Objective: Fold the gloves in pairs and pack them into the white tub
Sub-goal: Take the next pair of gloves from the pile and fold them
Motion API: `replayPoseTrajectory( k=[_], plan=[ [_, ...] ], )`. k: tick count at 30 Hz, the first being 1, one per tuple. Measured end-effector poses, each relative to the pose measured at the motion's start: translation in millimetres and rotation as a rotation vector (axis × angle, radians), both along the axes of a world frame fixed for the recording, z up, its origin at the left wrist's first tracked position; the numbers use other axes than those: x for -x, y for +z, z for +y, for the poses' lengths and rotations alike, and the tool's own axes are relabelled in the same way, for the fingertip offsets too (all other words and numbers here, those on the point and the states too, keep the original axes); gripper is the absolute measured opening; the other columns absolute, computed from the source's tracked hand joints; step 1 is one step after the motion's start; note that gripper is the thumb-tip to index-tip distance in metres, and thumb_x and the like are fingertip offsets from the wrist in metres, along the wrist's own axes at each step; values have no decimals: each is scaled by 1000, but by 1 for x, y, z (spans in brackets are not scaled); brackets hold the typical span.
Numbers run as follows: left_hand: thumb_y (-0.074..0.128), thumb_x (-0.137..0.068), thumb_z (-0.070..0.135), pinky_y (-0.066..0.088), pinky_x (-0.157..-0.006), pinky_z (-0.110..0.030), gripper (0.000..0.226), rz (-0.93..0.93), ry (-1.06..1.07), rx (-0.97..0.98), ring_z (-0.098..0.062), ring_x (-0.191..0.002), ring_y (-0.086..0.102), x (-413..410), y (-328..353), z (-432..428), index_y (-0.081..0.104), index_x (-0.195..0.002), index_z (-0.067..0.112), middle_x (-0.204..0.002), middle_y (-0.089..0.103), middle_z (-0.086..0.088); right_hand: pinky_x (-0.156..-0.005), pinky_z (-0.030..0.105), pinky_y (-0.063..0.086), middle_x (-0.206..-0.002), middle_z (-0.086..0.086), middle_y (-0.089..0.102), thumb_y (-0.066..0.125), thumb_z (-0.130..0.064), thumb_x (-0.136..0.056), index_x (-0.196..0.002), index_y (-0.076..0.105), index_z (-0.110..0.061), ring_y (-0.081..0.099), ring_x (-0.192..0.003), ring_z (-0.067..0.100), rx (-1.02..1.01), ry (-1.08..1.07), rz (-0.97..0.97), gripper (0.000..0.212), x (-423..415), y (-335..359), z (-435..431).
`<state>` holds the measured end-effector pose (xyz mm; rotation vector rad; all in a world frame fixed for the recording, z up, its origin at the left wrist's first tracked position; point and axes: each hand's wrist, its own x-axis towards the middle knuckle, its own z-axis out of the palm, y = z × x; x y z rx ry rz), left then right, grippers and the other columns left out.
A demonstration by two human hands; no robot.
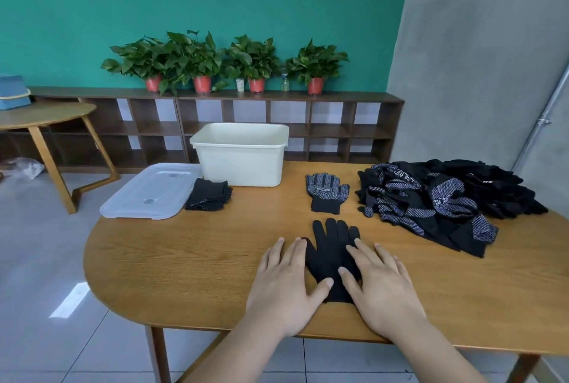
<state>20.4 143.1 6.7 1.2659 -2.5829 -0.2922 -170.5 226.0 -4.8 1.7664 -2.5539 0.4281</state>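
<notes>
Both your hands lie flat with straight fingers, gripping nothing: your left hand rests on the counter with its thumb on the black glove, and your right hand presses the glove's right side. The glove lies flat at the near edge, its fingers pointing away from you. Just beyond it lies a dotted glove, palm up. The pile of gloves sits to the right. The white tub stands at the far edge, with a folded glove bundle and a clear lid on its left.
</notes>
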Motion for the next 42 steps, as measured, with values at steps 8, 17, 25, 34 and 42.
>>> replayPoseTrajectory(
  k=[8, 17, 25, 34, 42],
  plan=[
    [56, -91, 73, 23, -126, -37, 60, 321, -145, -49, 3, -152, 15, -13, 0, -5, 49, -145, 48, -154, 36, 37, -126, 38, 24, -164, -17, 34, 35, -62, -103, -155, 43, -39, 14, -156, 11, 177, 84, -39, 57, 3, -2, 7],
    [73, -89, 57, 28, -113, -28, 24, 371, -175, -51, 9, -137, 31, -15, -5, -5, 73, -109, 44, -135, 53, 36, -119, 39, 36, -150, -26, 43, 44, -63, -100, -133, 61, -45, 25, -148, 6, 279, 199, -78, 42, 5, -1, 11],
    [69, -98, 45, 36, -113, -25, 13, 397, -111, -4, 7, -134, 38, -13, -12, -7, 71, -109, 39, -138, 56, 28, -109, 29, 40, -129, -37, 56, 70, -66, -86, -109, 74, -51, 39, -133, -3, 340, 293, -173, 27, 9, -3, 11],
    [75, -86, 60, 30, -117, -26, 37, 419, -128, -47, 9, -141, 29, -13, -11, -7, 69, -119, 44, -141, 51, 33, -103, 27, 47, -118, -35, 65, 76, -46, -90, -103, 78, -44, 51, -124, -1, 404, 273, -198, 13, 11, -4, 11],
    [74, -95, 41, 32, -119, -31, 25, 437, -127, -9, 6, -137, 33, -15, -11, -9, 73, -119, 44, -135, 54, 31, -104, 23, 44, -119, -35, 65, 80, -48, -87, -106, 74, -45, 54, -126, -1, 445, 317, -334, 20, 7, 8, 19]
  ],
)
